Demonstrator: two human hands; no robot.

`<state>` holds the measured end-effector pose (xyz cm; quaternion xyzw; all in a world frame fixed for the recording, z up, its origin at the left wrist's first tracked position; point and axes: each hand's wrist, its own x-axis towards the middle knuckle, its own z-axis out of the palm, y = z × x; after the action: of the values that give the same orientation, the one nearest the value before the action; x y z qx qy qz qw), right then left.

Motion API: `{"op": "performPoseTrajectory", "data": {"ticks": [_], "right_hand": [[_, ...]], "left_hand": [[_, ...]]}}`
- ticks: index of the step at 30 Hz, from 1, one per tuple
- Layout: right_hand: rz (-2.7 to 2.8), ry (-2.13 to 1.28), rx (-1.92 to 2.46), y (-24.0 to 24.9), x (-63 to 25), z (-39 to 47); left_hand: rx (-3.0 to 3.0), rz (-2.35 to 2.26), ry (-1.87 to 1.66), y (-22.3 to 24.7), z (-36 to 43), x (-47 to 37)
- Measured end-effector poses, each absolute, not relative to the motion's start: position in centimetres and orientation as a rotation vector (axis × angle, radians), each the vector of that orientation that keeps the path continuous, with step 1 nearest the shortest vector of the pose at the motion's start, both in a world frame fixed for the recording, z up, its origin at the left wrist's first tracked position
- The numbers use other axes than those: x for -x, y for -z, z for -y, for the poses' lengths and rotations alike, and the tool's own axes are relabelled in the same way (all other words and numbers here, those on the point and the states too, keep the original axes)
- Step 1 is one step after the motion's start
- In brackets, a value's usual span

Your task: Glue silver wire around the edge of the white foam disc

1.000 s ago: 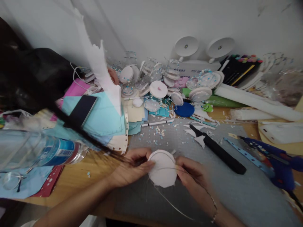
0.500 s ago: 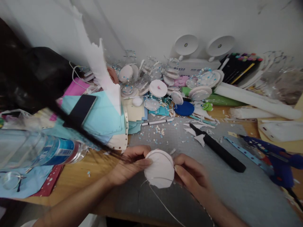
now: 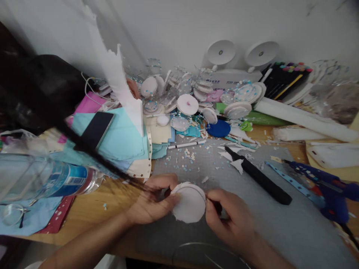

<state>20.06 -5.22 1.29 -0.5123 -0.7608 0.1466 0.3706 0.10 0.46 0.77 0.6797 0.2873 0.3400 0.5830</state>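
Note:
My left hand (image 3: 157,200) pinches the left edge of a round white disc (image 3: 189,204) between thumb and fingers, above the grey mat. The disc appears layered, with a rim showing along its top. At the disc's right edge, my right hand (image 3: 228,211) has its thumb and index finger closed together; what they pinch is too small to make out. A thin pale wire or thread (image 3: 196,244) curves below the disc near the table's front edge.
A black tool (image 3: 265,181) and a blue glue gun (image 3: 331,190) lie to the right. A bottle (image 3: 56,177) lies at left, near a phone (image 3: 97,129) on coloured paper. Several white discs with beaded wire stand along the wall; paper scraps dot the mat (image 3: 280,231).
The thin wire has dropped from across the disc to below it. The disc has tilted slightly, and my right hand's fingers have curled more at its edge.

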Motion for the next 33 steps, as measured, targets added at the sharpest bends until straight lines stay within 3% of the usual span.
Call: {"op": "performPoseTrajectory", "data": {"ticks": [7,13,16,33], "right_hand": [[1.911,-0.479,1.279,-1.2,-20.2,5.4],[1.486,-1.294,1.199,-1.4,-20.5,5.4],[1.346,-1.468,1.172,-1.6,-20.5,5.2],[1.398,-1.437,1.288,-1.4,-19.9,4.7]], "left_hand": [[-1.423,-0.643,-0.801,-0.4,-0.5,0.1],[-1.279,-0.646,-0.809,0.2,-0.5,0.2],[-1.277,-0.618,-0.805,0.4,-0.5,0.2],[-1.603,-0.609,-0.798,-0.2,-0.5,0.2]]}}
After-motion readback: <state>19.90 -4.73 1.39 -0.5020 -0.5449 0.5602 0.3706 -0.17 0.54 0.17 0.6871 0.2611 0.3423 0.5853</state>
